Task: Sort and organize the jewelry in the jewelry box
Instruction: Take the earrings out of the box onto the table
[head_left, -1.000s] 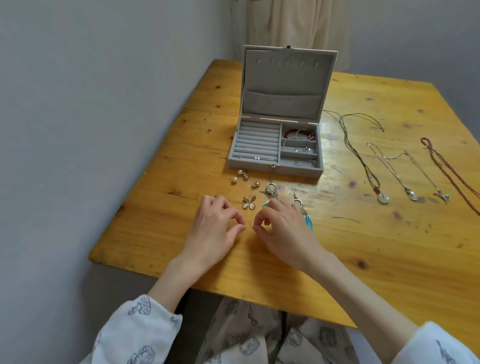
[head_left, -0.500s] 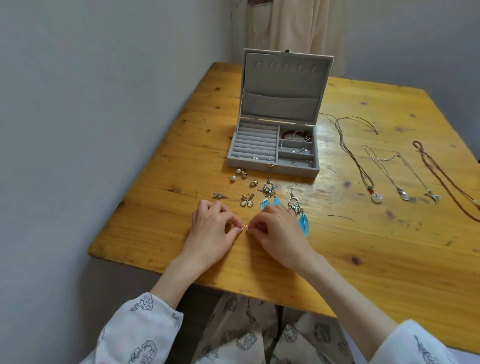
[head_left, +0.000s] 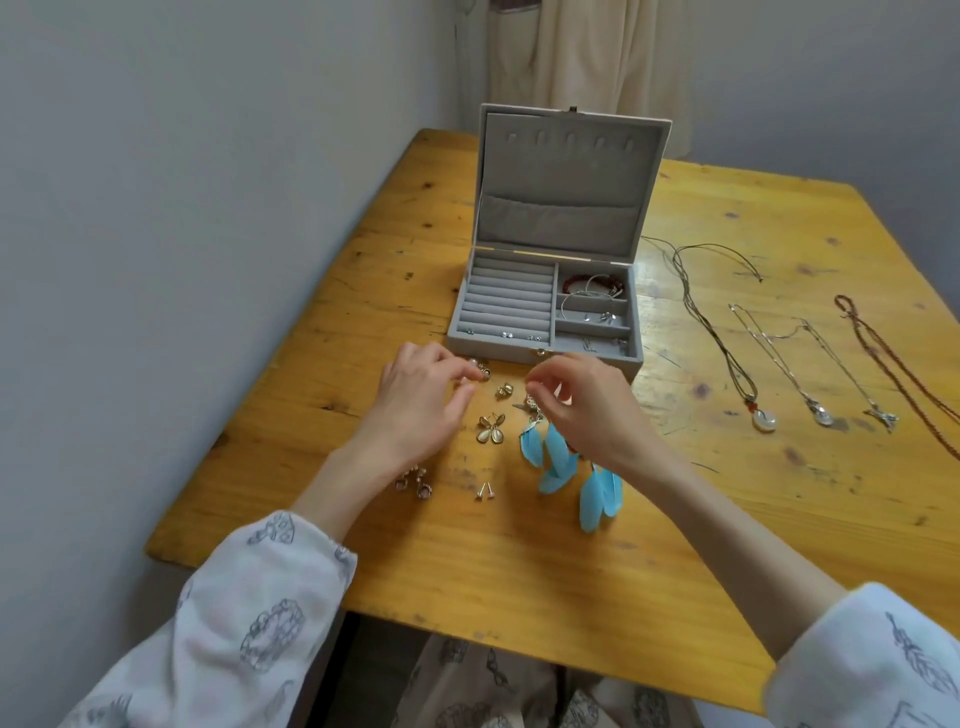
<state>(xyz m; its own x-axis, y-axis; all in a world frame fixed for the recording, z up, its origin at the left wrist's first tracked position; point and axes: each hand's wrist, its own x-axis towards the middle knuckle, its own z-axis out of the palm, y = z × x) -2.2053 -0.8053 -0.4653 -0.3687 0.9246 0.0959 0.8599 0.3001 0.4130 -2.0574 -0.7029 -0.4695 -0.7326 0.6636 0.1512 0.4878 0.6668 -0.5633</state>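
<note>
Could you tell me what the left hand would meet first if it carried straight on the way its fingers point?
Probably the pearl earrings right at the left hand's fingertips; beyond them, the jewelry box's front wall.

I'm on a single head-worn view here, wide-angle, looking forward and down from above the near edge of the wooden table (head_left: 519, 561). It sits close over the hands, with both sleeves cropped at the bottom corners. The open jewelry box (head_left: 545, 322) stands at about 12 o'clock, a grey wall runs up from 9 o'clock, and necklaces (head_left: 769, 364) trail off toward 2 o'clock (no second view to overlap with).
</note>
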